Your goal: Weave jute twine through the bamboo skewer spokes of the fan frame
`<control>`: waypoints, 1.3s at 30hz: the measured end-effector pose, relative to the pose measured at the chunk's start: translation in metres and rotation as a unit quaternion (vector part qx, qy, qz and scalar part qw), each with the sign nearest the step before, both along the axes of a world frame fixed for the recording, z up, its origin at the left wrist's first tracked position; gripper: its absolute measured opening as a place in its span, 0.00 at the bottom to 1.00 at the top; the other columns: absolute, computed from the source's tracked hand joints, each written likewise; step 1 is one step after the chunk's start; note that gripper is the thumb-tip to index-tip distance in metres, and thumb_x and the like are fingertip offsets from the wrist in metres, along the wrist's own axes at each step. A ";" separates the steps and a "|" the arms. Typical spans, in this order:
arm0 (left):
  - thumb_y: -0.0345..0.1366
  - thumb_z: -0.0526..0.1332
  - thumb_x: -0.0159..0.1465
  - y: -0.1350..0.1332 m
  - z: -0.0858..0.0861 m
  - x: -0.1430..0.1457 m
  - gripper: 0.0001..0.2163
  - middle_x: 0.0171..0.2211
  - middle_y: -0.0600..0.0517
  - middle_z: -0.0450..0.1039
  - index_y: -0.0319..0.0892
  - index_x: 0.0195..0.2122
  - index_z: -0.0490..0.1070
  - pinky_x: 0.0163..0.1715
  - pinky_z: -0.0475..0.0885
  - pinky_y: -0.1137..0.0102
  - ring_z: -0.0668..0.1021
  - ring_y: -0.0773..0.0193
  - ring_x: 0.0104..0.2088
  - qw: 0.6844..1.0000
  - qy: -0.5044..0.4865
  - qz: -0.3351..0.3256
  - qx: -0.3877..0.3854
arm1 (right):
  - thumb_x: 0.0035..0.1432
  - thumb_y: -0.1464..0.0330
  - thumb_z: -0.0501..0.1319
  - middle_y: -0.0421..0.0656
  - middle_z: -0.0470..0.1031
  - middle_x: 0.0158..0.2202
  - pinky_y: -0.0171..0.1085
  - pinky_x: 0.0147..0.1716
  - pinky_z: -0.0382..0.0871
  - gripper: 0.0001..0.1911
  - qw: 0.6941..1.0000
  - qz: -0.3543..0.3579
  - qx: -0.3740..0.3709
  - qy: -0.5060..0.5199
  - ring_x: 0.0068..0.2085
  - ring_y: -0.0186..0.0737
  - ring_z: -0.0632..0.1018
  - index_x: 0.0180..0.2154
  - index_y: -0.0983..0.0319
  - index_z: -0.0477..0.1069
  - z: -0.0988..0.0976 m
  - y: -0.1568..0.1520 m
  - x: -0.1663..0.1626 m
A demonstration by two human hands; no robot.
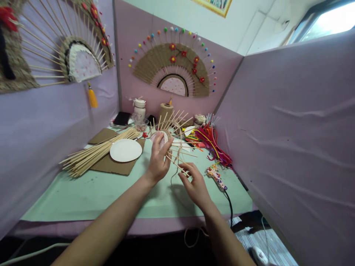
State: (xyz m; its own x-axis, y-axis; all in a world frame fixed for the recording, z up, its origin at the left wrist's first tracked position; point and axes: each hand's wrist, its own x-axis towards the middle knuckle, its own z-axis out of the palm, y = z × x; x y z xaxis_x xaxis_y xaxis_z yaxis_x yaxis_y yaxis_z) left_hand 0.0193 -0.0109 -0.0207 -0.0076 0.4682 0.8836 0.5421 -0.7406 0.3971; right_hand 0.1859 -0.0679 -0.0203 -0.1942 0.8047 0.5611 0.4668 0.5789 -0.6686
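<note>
My left hand (160,157) is closed around the base of a small fan frame (165,133) made of thin wooden sticks that spread outward from a half-round centre. Jute twine (181,142) runs in an arc between the sticks, and its loose end hangs down near the tabletop. At the lower right of the frame, my right hand (191,179) pinches the outer end of a stick, close to the twine. Whether the twine itself lies between those fingers is hard to see. Both hands are above the pale green table cover (155,201).
Left are a bundle of sticks (94,153), a white oval disc (126,150) and cardboard (116,164). Right lie a patterned glue gun (216,177) and coloured pipe cleaners (212,142). Behind stand a twine spool (166,111) and white bottle (139,109). Finished fans (173,70) hang on the partitions.
</note>
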 end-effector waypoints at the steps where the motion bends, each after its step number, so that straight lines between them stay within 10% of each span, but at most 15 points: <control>1: 0.34 0.53 0.67 0.001 0.000 0.000 0.23 0.66 0.43 0.49 0.49 0.63 0.59 0.64 0.53 0.49 0.54 0.50 0.67 1.000 0.013 0.009 0.011 | 0.59 0.71 0.58 0.45 0.74 0.40 0.37 0.35 0.69 0.11 1.000 -0.012 -0.004 0.012 0.39 0.38 0.75 0.44 0.60 0.72 -0.002 0.001 0.006; 6: 0.28 0.54 0.63 0.002 -0.004 0.000 0.29 0.66 0.43 0.50 0.51 0.65 0.54 0.62 0.55 0.46 0.53 0.47 0.67 0.998 0.056 0.019 0.026 | 0.55 0.66 0.62 0.46 0.76 0.42 0.41 0.40 0.71 0.11 0.982 -0.060 -0.090 0.158 0.42 0.41 0.77 0.41 0.60 0.74 -0.005 0.006 0.025; 13: 0.24 0.53 0.61 0.004 -0.008 0.005 0.33 0.65 0.41 0.52 0.47 0.67 0.49 0.63 0.54 0.47 0.54 0.48 0.67 0.997 0.069 0.019 0.015 | 0.50 0.62 0.63 0.47 0.79 0.47 0.49 0.54 0.66 0.16 0.852 0.119 -0.296 0.415 0.52 0.49 0.76 0.42 0.58 0.77 0.009 0.007 0.012; 20: 0.24 0.52 0.59 0.007 -0.012 0.006 0.32 0.64 0.39 0.56 0.43 0.66 0.49 0.63 0.55 0.48 0.54 0.50 0.67 0.997 0.070 0.037 0.004 | 0.53 0.52 0.61 0.47 0.75 0.53 0.54 0.59 0.61 0.24 0.844 0.200 -0.289 0.404 0.56 0.51 0.74 0.47 0.58 0.75 0.020 0.005 0.002; 33: 0.22 0.50 0.61 0.009 -0.013 0.002 0.31 0.64 0.41 0.54 0.45 0.65 0.51 0.64 0.53 0.49 0.53 0.52 0.68 0.998 0.063 0.008 0.015 | 0.51 0.67 0.68 0.46 0.75 0.53 0.50 0.54 0.69 0.20 0.776 0.194 -0.360 0.480 0.51 0.48 0.78 0.48 0.58 0.74 0.020 0.003 -0.015; 39: 0.23 0.54 0.56 0.007 -0.001 -0.003 0.32 0.64 0.44 0.50 0.48 0.63 0.54 0.59 0.65 0.57 0.57 0.54 0.65 0.976 -0.214 -0.041 0.004 | 0.53 0.66 0.68 0.44 0.73 0.56 0.52 0.55 0.68 0.20 0.806 0.207 -0.284 0.476 0.54 0.50 0.76 0.50 0.54 0.74 0.029 -0.002 -0.008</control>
State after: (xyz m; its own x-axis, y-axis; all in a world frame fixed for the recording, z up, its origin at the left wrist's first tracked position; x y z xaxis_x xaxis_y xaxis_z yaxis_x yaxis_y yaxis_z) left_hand 0.0166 -0.0041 -0.0220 -0.3402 0.4760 0.8110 0.2661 -0.7785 0.5685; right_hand 0.1783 -0.0704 0.0092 -0.2105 0.9612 0.1785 -0.5689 0.0281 -0.8219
